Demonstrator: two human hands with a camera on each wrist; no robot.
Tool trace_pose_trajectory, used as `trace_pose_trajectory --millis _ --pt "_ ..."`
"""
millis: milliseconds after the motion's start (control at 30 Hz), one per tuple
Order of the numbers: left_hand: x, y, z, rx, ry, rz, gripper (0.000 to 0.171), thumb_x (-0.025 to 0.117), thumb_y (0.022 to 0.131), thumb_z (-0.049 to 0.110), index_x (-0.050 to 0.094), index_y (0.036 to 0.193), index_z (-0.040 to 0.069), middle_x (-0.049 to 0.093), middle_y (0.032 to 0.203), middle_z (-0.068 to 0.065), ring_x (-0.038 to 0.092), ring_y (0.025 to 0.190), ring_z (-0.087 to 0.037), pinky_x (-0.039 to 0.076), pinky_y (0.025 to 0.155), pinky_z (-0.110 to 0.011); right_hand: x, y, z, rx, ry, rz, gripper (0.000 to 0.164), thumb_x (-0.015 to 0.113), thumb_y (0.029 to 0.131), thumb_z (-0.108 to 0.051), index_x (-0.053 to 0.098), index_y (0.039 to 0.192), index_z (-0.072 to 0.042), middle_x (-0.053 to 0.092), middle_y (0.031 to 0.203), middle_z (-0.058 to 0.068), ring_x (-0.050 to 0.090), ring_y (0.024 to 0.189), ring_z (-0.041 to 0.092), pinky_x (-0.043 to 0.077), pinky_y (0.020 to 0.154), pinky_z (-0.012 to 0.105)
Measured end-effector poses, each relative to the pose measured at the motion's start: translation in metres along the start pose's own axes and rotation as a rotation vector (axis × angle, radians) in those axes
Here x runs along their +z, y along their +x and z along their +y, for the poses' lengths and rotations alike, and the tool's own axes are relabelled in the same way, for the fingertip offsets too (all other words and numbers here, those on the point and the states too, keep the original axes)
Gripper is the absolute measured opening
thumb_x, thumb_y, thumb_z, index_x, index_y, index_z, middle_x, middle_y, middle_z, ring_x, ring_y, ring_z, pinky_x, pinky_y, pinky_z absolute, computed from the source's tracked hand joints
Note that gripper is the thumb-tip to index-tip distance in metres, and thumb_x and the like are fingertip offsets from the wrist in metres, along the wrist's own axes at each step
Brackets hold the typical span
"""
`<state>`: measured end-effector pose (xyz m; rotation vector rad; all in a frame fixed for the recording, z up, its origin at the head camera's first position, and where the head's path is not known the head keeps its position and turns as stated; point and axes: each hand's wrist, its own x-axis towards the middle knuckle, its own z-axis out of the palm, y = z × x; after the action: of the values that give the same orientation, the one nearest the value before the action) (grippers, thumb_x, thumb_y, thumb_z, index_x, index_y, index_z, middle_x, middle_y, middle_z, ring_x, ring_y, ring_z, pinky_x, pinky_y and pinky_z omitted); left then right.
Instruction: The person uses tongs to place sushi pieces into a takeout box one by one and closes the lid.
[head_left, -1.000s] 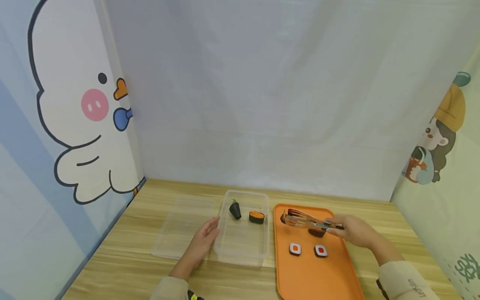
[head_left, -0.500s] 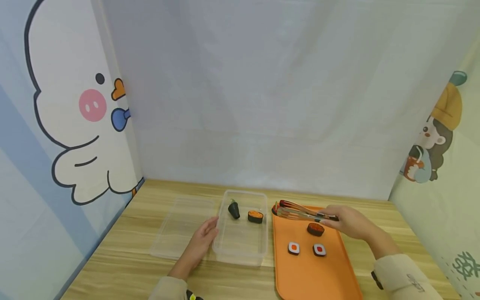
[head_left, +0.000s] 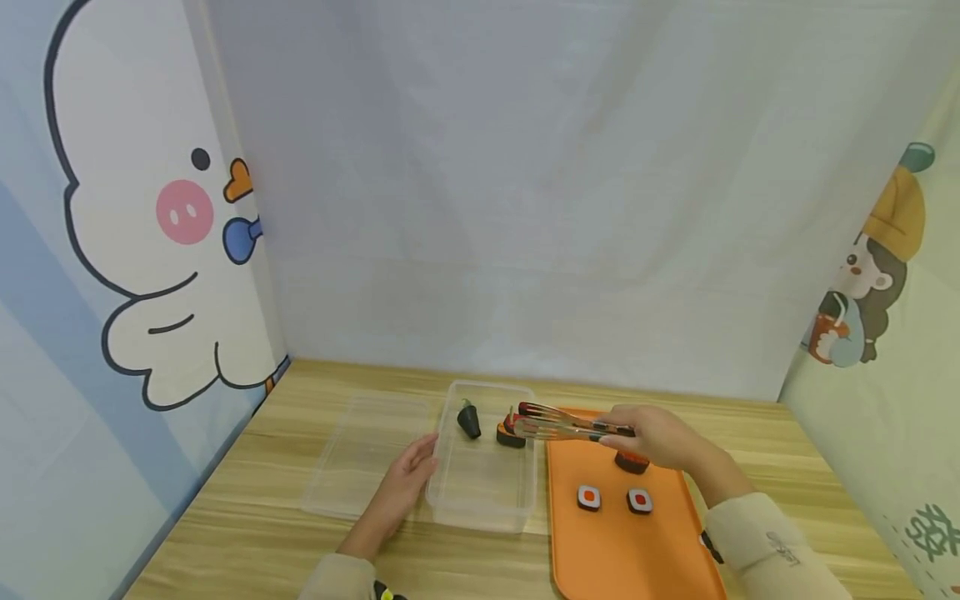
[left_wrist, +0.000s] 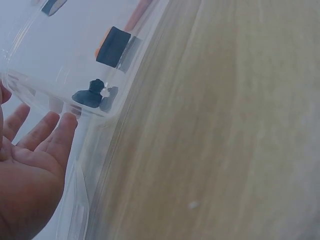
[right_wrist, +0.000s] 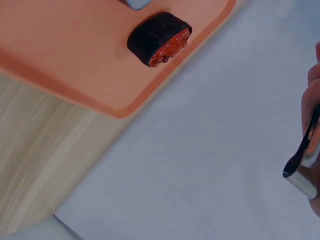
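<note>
My right hand (head_left: pixel 652 435) grips metal tongs (head_left: pixel 564 422), whose tips pinch a small dark sushi piece with red topping (head_left: pixel 512 421). That piece is over the clear plastic box (head_left: pixel 480 504), overlapping the orange-topped sushi (head_left: pixel 512 436) inside. A dark cone-shaped hand roll (head_left: pixel 468 419) with a green tip lies in the box too. In the right wrist view, only the handle end of the tongs shows beside the fingers. My left hand (head_left: pixel 408 477) rests against the box's left side, its fingers (left_wrist: pixel 59 137) extended along the wall in the left wrist view.
The orange tray (head_left: pixel 630 558) right of the box bears a red roe sushi (right_wrist: pixel 160 40) and two white-rimmed rolls, one with an orange centre (head_left: pixel 588 497) and one with a red centre (head_left: pixel 640 500). A clear lid (head_left: pixel 360 458) lies flat on the wooden table (head_left: pixel 247 517).
My right hand has carried the tongs and the pinched sushi left, from above the tray to over the box. The left hand has stayed at the box's side.
</note>
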<state>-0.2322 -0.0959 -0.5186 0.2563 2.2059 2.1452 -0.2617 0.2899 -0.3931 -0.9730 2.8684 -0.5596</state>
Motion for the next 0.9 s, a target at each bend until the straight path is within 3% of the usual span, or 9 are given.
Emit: trace_pose_trajectory --millis 167,300,567,900 --pt "-0.001 0.001 0.0 -0.003 0.01 0.003 0.046 0.046 0.103 0.007 0.035 0.147 -0.003 0.035 0.147 -0.029 0.037 0.134 -0.041 0.029 0.11 -0.05 0.009 0.017 -0.011 -0.038 0.009 -0.014 0.042 0.059 0.098 -0.036 0.064 0.128 -0.006 0.063 0.107 -0.003 0.06 0.089 0.017 0.051 0.075 0.04" --pt "-0.002 0.002 -0.001 0.001 0.01 0.004 0.046 0.047 0.103 0.007 0.036 0.146 -0.003 0.036 0.147 -0.03 0.037 0.134 -0.041 0.028 0.11 -0.051 0.019 0.029 -0.021 -0.058 0.009 -0.035 0.039 0.058 0.099 -0.032 0.064 0.128 -0.007 0.064 0.114 0.002 0.061 0.093 0.021 0.051 0.078 0.041" --pt "0.001 -0.001 0.003 0.005 0.017 0.017 0.044 0.046 0.102 0.003 0.037 0.144 -0.007 0.038 0.144 -0.033 0.039 0.131 -0.045 0.031 0.108 -0.053 0.039 0.048 -0.03 -0.053 0.006 -0.051 0.042 0.061 0.098 -0.031 0.063 0.129 -0.004 0.061 0.128 0.013 0.056 0.117 0.033 0.047 0.094 0.05" --pt "-0.001 -0.003 0.003 0.012 0.022 0.003 0.047 0.047 0.103 0.008 0.035 0.146 -0.005 0.036 0.146 -0.031 0.037 0.133 -0.043 0.03 0.109 -0.052 0.05 0.06 -0.035 -0.072 -0.009 -0.077 0.038 0.061 0.098 -0.029 0.064 0.128 -0.006 0.064 0.122 0.009 0.059 0.111 0.03 0.05 0.09 0.047"
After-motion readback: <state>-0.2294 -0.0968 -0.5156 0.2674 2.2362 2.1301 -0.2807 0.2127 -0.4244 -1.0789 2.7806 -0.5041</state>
